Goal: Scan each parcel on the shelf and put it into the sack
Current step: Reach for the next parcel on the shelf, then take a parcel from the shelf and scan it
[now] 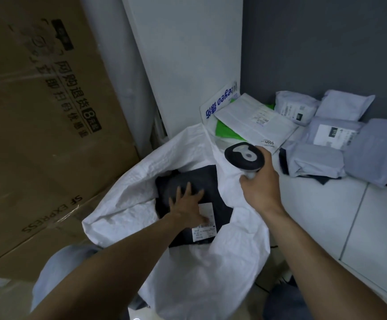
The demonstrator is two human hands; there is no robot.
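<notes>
Two bare forearms reach forward from the bottom edge, with a jeans-clad knee [56,269] below the left one. The left hand [186,205] lies flat, fingers spread and straight, pressing on a dark parcel [192,176] that sits inside the mouth of the sack [127,181]. The thumb side of that hand touches the parcel's white label [207,227], which faces up.

The sack is white and crumpled, and stands open against the front edge of the shelf [314,215], its far rim draped up onto the shelf's left end. The right hand [260,183] is curled round the handle of a scanner [244,155], whose dark round head tips up above the sack's right rim. Whether those fingers also catch the sack's cloth cannot be told.

On the shelf, a flat white parcel [254,121] marked 4003 lies near the back left corner, partly over a green bag [223,130], with a white bag in blue print [217,100] leaning on the wall behind it. To the right, five grey parcels crowd together toward the shelf's back right: one [314,160] just beside the scanner, one [333,132] behind it, one [296,107] and one [347,102] by the wall, one [377,148] at the right edge.

A big cardboard box [37,112] stands left of the sack.
</notes>
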